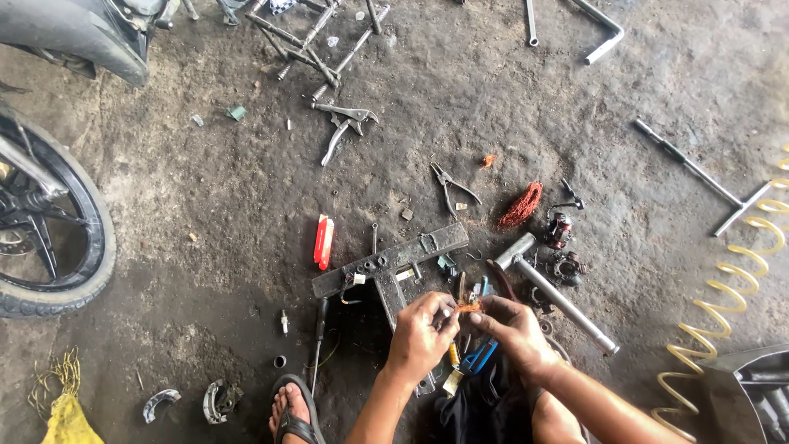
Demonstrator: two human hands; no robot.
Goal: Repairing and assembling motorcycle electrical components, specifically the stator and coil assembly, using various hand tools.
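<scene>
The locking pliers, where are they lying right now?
In the head view the locking pliers lie on the dirt floor in the upper middle, just below a pile of metal rods and up-left of the smaller pliers.

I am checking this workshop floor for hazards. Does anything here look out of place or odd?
Yes. Tools lie scattered on the dirty concrete floor, not in a tray: locking pliers, small pliers and a coil of copper wire. The left hand and right hand pinch frayed copper strands. A foot in an open sandal rests near loose parts.
</scene>
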